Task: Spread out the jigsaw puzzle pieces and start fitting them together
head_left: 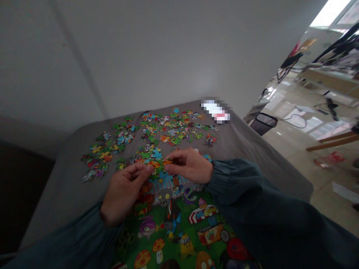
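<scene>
My left hand (125, 190) pinches a small orange-and-green puzzle piece (154, 163) between thumb and fingers. Close by on the right, my right hand (190, 165) is closed on another puzzle piece (167, 162), partly covered by its fingertips. The two pieces are side by side; whether they touch I cannot tell. Under and in front of both hands lies a colourful cartoon puzzle picture (182, 209) with a grey zombie, a purple plant and mushrooms. Just beyond the hands, several loose puzzle pieces (157, 153) lie near the picture's far edge.
Many loose puzzle pieces (168, 127) are spread over the grey tablecloth (238, 144), with another cluster (103, 153) to the left. A blurred-out phone-like object (215, 111) rests at the back right. Behind stands a pale wall (157, 56). A dark bin (263, 122) is on the floor.
</scene>
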A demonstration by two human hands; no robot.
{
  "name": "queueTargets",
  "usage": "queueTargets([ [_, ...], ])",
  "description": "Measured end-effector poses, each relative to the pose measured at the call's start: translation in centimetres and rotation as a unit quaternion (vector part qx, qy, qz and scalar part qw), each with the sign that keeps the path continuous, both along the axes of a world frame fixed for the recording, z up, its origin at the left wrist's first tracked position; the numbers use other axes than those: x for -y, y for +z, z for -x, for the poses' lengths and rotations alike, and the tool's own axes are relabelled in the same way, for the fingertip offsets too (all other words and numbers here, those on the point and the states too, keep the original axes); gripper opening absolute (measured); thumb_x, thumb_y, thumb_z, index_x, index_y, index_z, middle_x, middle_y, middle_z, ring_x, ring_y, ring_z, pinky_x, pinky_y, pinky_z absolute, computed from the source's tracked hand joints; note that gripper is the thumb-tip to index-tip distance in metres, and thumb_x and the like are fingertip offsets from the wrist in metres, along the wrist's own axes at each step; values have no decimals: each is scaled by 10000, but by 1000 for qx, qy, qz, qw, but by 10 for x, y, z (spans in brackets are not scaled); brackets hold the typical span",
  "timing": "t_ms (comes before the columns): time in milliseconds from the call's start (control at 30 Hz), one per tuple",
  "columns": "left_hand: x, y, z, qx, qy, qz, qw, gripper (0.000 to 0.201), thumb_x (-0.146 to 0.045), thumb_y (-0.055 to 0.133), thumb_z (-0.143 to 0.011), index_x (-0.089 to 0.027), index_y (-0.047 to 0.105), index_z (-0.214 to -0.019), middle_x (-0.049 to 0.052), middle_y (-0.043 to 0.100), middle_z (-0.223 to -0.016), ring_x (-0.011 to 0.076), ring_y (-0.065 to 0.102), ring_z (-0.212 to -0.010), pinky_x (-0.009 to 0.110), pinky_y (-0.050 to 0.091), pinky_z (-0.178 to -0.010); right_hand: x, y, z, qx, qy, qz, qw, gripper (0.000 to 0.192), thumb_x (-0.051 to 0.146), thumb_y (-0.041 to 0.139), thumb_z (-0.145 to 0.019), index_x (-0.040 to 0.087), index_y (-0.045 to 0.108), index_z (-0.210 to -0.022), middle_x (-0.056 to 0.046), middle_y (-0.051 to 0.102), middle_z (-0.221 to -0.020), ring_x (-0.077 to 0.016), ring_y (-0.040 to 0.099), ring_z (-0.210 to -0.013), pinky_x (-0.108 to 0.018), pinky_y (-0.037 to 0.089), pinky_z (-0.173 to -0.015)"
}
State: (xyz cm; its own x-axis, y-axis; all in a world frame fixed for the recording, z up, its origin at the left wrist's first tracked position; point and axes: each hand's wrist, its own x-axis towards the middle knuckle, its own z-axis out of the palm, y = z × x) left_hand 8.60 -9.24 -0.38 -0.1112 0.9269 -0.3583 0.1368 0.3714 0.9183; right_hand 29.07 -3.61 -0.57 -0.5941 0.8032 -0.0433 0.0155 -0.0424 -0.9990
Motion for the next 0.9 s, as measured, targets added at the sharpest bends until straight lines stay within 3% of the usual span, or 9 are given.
queueTargets([
  [133, -1, 4, 0, -44, -5, -32, 998, 582, -737, 807, -608, -203, 685, -803, 6, 688, -566, 130, 537, -385, 202, 390, -342, 0, 0, -1, 29, -5, -41, 999, 205, 346, 760, -838, 159, 679, -817, 41, 581, -671, -90, 513, -609, -248, 445, -603],
  [267, -3, 11, -1, -111, -14, -121, 986, 458, -667, 814, -623, -224, 733, -703, 38, 751, -657, 185, 654, -537, 231, 484, -430, 2, 4, -1, 73, -17, -100, 992, 154, 294, 677, -901, 160, 686, -826, 31, 583, -675, -95, 514, -605, -246, 447, -598],
  [400, -7, 14, 2, -159, -35, -154, 975, 345, -603, 812, -631, -268, 779, -703, 34, 782, -705, 244, 720, -661, 284, 572, -550, 6, 9, -2, 140, -50, -220, 964, 96, 221, 653, -897, 162, 711, -848, -1, 639, -746, -118, 574, -682, -259, 480, -667],
  [533, -9, 12, 5, -177, -76, -170, 966, 284, -559, 795, -663, -280, 790, -716, 24, 770, -679, 230, 706, -617, 301, 593, -608, 7, 11, -2, 193, -46, -294, 935, 91, 177, 632, -889, 149, 711, -855, -29, 661, -793, -130, 592, -721, -274, 479, -712],
  [667, -9, 13, 6, -191, -123, -179, 957, 270, -546, 763, -711, -277, 791, -726, 20, 769, -679, 210, 683, -583, 294, 581, -611, 7, 11, -2, 213, -33, -302, 929, 79, 167, 631, -886, 156, 698, -845, -20, 657, -795, -125, 585, -726, -269, 463, -713],
  [900, -7, 10, 11, -222, -146, -201, 943, 280, -537, 723, -786, -266, 791, -761, 9, 762, -680, 188, 661, -577, 263, 535, -572, 7, 8, -2, 178, -21, -242, 954, 112, 235, 654, -893, 169, 683, -808, 4, 646, -729, -115, 589, -678, -258, 463, -669],
])
